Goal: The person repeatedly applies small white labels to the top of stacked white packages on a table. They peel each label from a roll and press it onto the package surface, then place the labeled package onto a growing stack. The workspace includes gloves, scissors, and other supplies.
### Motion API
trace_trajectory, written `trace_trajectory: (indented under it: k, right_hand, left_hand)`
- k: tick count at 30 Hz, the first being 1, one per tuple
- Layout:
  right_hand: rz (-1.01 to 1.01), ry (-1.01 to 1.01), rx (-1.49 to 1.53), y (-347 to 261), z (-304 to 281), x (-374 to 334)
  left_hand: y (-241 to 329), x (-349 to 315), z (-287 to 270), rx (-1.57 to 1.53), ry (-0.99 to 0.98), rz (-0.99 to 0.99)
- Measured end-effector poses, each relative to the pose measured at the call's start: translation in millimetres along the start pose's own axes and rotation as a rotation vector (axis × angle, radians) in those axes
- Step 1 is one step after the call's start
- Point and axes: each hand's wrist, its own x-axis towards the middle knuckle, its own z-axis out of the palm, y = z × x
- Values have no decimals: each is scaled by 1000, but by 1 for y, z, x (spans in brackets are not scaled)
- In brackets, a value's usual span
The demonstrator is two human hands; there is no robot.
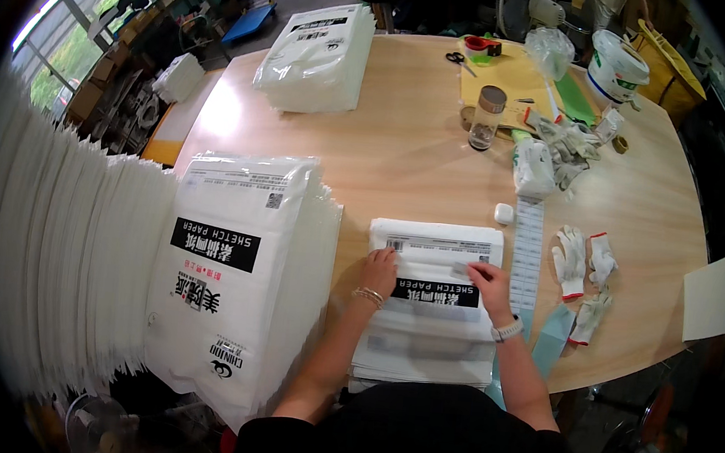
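Note:
In front of me lies a stack of white plastic-wrapped paper packs (430,342), the top one with a black printed band across it. My left hand (379,272) rests on its upper left part, fingers laid flat beside a printed barcode. Over the right part of the pack, my right hand (489,284) pinches a small pale sticker label (460,268) between thumb and fingers. A long strip of printed labels (527,248) lies just right of the pack, with pale blue backing strip (552,335) near it.
Tall piles of paper packs (229,301) stand at the left; another pile (316,57) sits farther back. White gloves (571,264), a small white case (504,214), a bottle (487,117), scissors (457,58) and a white bucket (617,68) are on the table's right side.

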Motion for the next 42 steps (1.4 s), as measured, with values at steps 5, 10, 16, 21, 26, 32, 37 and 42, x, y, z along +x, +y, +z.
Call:
trace_trajectory:
  k: [5, 10, 16, 21, 26, 32, 37, 42]
  right_hand:
    - [-47, -123, -91, 32, 75, 49]
    - [-87, -98, -263, 41, 119, 70]
    - [-103, -109, -340, 44, 136, 76]
    - [-113, -104, -388, 51, 138, 78]
    - [-99, -86, -403, 45, 141, 77]
    - [-92, -93, -395, 44, 141, 77]
    - [-93, -81, -382, 46, 143, 76]
    - [-207, -98, -543, 53, 145, 75]
  left_hand:
    - [-28, -6, 1, -157, 14, -6]
    - [-30, -7, -7, -271, 65, -63]
    - [-39, -9, 0, -328, 117, -19]
    - [-38, -9, 1, -327, 150, -12]
    - [-39, -9, 3, -333, 156, -15]
    - [-38, -8, 3, -350, 137, -31]
    - [-38, -8, 3, -279, 133, 28]
    - [-36, -8, 6, -230, 164, 56]
